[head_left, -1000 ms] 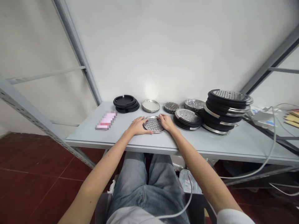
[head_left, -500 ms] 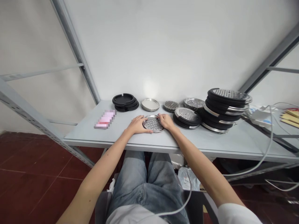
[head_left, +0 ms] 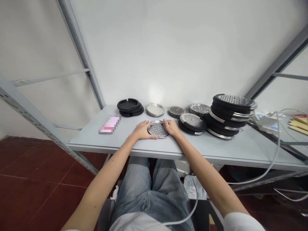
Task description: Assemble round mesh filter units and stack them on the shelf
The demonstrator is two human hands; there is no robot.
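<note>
Flat on the grey tabletop (head_left: 154, 148) lies a perforated metal grater disc (head_left: 159, 129), its left and right edges covered by hands. The left hand (head_left: 141, 131) holds the rim between spread fingers and a thumb reaching toward six o'clock. The right hand (head_left: 171, 127) grips the opposite rim, digits near one o'clock; its other fingers are tucked from sight, and whether any fingertip goes beneath the disc cannot be told. At nine o'clock, a pink rectangular item (head_left: 110, 124) is blurred into blocks. At two o'clock, a shiny grater plate (head_left: 199, 108) is partly hidden behind a low stack of black-rimmed plates (head_left: 193, 121). Farther out at three o'clock, a tall stack (head_left: 229, 117) overlaps itself, making its layers hard to count.
</note>
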